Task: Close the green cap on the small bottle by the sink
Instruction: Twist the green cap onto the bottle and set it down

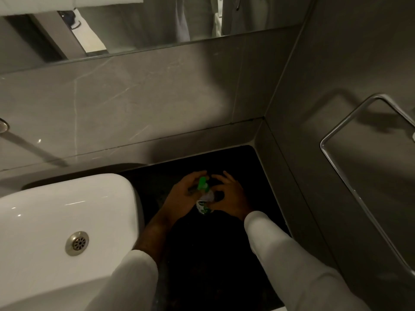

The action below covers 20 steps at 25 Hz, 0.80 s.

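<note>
- Small bottle point(204, 207) stands on the dark countertop point(224, 254), just beside the right side of the white sink point(56, 221) and nearer the counter's back edge than its front.
- Its label is white and green; some letters show at the top of the label, but they are too small and blurred to read, so no brand can be told.
- Green cap point(202, 184) sits at the top of the bottle, standing up and tilted; whether it is snapped shut cannot be told.
- Left hand point(187, 194) curls around the bottle's left side, fingers bent up by the cap, holding the bottle.
- Right hand point(226, 194) is at the bottle's right side with fingers spread and curved, thumb and forefinger pinched in toward the bottle's neck; how firmly it grips cannot be told.
- Both arms wear white sleeves point(280, 254), the left one pushed back along the forearm.
- Countertop is black and dim, running back into the corner where two grey walls meet.
- Sink is a glossy white basin with a round metal drain point(77, 243).
- Back wall point(134, 104) is grey veined stone tile, with a mirror point(134, 25) above it.
- On the right wall hangs a chrome towel ring point(332, 133) of rectangular shape.
</note>
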{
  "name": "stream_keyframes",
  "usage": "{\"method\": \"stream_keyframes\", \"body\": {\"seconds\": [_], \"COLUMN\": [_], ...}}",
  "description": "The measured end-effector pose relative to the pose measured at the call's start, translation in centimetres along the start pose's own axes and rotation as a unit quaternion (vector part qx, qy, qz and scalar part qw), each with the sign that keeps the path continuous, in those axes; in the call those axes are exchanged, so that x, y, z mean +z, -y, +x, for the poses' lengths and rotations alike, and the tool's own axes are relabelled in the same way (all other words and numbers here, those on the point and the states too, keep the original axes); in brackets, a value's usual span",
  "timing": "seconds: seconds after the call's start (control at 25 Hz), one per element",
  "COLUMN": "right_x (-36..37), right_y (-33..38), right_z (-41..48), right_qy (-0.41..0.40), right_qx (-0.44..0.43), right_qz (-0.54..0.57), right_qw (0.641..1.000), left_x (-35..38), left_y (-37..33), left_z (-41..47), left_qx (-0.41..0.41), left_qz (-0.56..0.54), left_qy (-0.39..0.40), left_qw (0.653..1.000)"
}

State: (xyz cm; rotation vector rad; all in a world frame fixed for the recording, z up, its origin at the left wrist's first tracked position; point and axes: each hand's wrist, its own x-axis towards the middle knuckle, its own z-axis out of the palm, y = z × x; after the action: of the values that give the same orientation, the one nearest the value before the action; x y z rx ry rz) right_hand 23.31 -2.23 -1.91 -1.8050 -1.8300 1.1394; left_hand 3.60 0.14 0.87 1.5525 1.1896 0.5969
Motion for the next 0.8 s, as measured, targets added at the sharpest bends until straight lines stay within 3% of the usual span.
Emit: {"method": "stream_keyframes", "body": {"seconds": [0.16, 0.32, 0.4, 0.52, 0.68, 0.8], "right_x": [0.2, 0.3, 0.6, 1.0, 0.7, 1.0], "right_y": [0.3, -0.5, -0.6, -0.6, -1.0, -0.8], "right_z": [-0.1, -0.2, -0.3, -0.2, -0.2, -0.1], "right_qy": [-0.001, -0.013, -0.013, -0.019, -0.014, -0.021], "right_qx": [0.010, 0.002, 0.001, 0.002, 0.010, 0.006], "right_qz": [-0.009, 0.002, -0.001, 0.001, 0.012, 0.012], "right_qw": [1.000, 1.000, 1.000, 1.000, 1.000, 1.000], "left_x": [0.8, 1.1, 1.7, 2.3, 2.5, 3.1], "left_y": [0.5, 0.9, 0.6, 0.3, 0.6, 0.4], "left_z": [-0.4, -1.2, -1.7, -1.7, -1.7, -1.9], "left_qx": [-0.014, -0.007, 0.004, 0.003, 0.003, 0.013], "left_qz": [0.056, -0.074, -0.103, -0.071, -0.089, -0.036], "left_qy": [-0.098, -0.049, -0.070, -0.135, -0.048, -0.118], "left_qw": [0.994, 0.996, 0.992, 0.988, 0.995, 0.992]}}
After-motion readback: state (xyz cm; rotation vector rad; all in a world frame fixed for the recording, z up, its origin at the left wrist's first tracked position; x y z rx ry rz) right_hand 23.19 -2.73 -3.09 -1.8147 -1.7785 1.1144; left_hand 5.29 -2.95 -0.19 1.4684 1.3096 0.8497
